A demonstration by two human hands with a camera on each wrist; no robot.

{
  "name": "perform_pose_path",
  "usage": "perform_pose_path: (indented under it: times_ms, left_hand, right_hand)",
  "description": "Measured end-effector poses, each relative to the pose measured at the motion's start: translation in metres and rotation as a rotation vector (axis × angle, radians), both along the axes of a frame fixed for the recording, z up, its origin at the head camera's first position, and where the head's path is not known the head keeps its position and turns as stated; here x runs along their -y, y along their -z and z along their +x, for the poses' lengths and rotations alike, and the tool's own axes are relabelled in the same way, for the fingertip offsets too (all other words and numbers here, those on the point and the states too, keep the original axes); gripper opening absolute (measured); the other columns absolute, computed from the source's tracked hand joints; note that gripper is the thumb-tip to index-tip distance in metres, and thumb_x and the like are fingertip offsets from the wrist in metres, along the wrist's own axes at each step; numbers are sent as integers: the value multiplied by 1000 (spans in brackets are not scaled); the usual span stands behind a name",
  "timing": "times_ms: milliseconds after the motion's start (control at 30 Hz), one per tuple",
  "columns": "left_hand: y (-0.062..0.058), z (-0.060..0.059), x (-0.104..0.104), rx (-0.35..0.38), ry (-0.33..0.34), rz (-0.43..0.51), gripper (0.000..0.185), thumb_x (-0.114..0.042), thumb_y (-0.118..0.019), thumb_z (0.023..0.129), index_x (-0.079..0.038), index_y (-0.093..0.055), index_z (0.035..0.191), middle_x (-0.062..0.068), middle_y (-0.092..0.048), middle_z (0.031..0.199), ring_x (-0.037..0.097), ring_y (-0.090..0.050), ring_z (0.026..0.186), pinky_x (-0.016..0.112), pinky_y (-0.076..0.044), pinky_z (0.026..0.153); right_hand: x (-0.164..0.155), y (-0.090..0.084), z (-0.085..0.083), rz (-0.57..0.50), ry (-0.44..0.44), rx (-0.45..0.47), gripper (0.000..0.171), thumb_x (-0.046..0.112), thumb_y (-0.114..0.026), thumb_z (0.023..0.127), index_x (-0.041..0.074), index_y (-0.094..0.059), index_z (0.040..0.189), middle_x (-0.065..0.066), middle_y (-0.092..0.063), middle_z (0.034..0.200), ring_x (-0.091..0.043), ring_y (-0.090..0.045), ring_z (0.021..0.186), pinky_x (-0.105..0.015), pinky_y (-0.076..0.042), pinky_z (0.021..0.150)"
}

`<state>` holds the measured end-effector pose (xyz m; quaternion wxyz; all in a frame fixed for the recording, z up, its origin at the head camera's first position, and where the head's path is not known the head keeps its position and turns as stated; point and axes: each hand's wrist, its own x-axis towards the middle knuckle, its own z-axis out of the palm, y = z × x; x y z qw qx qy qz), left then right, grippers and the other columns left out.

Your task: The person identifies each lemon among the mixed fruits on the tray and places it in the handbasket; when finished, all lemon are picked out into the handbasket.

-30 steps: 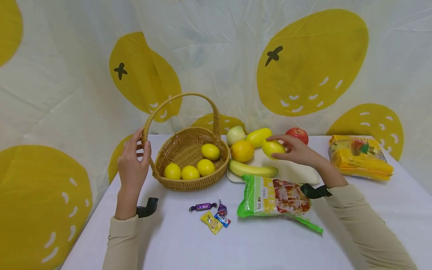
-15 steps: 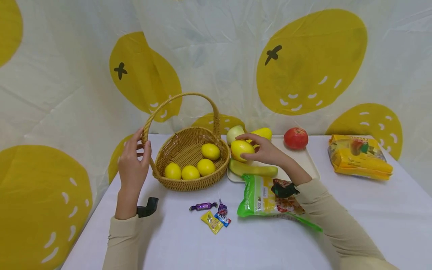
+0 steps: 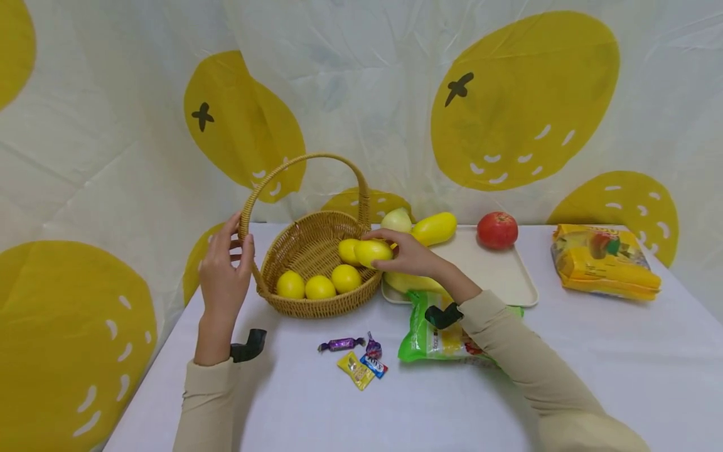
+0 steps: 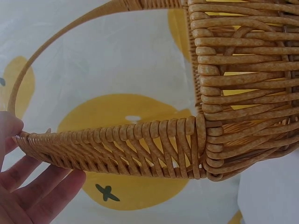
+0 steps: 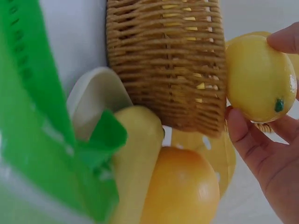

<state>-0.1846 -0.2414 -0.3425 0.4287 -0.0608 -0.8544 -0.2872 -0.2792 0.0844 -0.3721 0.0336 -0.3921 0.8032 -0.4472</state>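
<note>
My right hand [image 3: 411, 254] pinches a yellow lemon [image 3: 373, 253] at the right rim of a wicker basket [image 3: 327, 307]. In the right wrist view, thumb and fingers hold the lemon [image 5: 259, 79], a green spot at its end, just past the basket wall [image 5: 166, 65]. Several lemons [image 3: 320, 287] lie inside the basket; the held one overlaps another in the head view. My left hand [image 3: 223, 270] grips the left side of the arched handle [image 3: 324, 157], thumb and fingers on either side of it in the left wrist view.
Right of the basket, a cream tray [image 3: 522, 292] bears a banana [image 3: 415, 282], a long yellow fruit [image 3: 435, 228] and a red fruit [image 3: 497, 230]; an orange [image 5: 182, 186] hides behind my right hand. A green bag [image 3: 418, 339], wrapped candies [image 3: 356, 370] and a yellow bag [image 3: 604, 260] lie around.
My right hand has carried the lemon leftward from over the tray, past the orange, to the basket's right rim. My left hand stays at the handle.
</note>
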Motion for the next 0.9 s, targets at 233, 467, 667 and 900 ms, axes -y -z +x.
perform_pose_path:
  times_ms: [233, 467, 667, 900]
  left_hand:
    - [-2, -1, -2, -12, 5, 3, 41, -17, -58, 98, -8, -53, 138, 20, -63, 116, 35, -67, 89, 50, -58, 69]
    - [-2, -1, -5, -13, 16, 3, 41, -16, -58, 98, -8, -53, 138, 19, -64, 115, 34, -67, 89, 50, -59, 69]
    - [-2, 1, -5, -9, 17, -1, 41, -16, -58, 98, -7, -53, 138, 20, -64, 115, 35, -67, 89, 50, -59, 68]
    - [-2, -1, -7, 14, 30, 14, 42, -17, -57, 98, -8, -52, 139, 19, -63, 117, 34, -67, 90, 51, -59, 71]
  right_hand:
    - [14, 1, -5, 98, 10, -11, 45, 14, -71, 87, 5, -58, 129, -13, -57, 133, -26, -55, 111, -39, -48, 95]
    - [14, 3, -3, 218, -9, -61, 44, 16, -71, 88, 1, -60, 128, -21, -54, 136, -37, -45, 130, -49, -37, 111]
    - [14, 9, -4, 247, 8, -16, 39, 17, -69, 90, -2, -63, 124, -18, -59, 130, -33, -51, 124, -45, -42, 106]
    - [12, 9, -2, 244, 4, 3, 33, 13, -65, 93, -4, -63, 121, -18, -62, 123, -28, -55, 105, -41, -48, 93]
